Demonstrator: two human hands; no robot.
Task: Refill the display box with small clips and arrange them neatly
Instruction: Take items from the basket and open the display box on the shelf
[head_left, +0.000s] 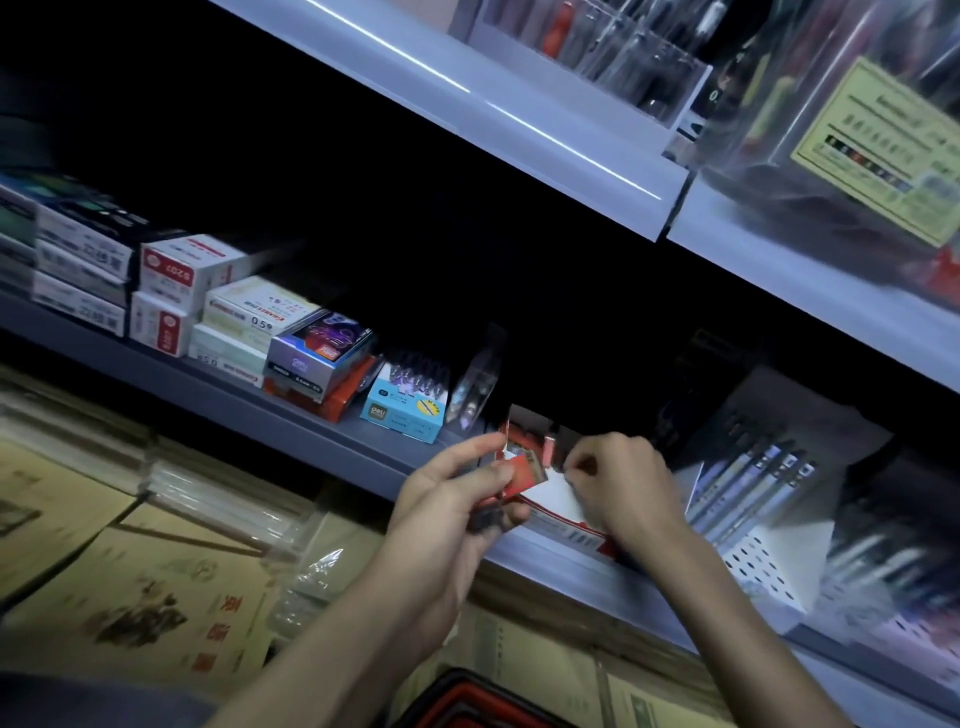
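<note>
Refill step: left hand (447, 499) fingers pinch small red pack (522, 475) plus dark clips (485, 519); right hand (618, 478) fingers pinched over display box (556, 499), contents unclear. Next: seat clips neatly.

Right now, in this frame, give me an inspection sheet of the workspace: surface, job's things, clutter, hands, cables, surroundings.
Surface: grey shop shelf, dimly lit, stocked.
Job's things: red-and-white display box at the shelf's front edge; small red packet at its opening; contents blurred.
Clutter: stacked stationery boxes, light-blue box, pens right of the display box.
Hands: left hand pinches the packet and holds dark items; right hand curled over the box, grip unclear.
Cables: nothing seen.
Surroundings: upper shelf with clear pen holders; paper goods below; red basket at the bottom.
</note>
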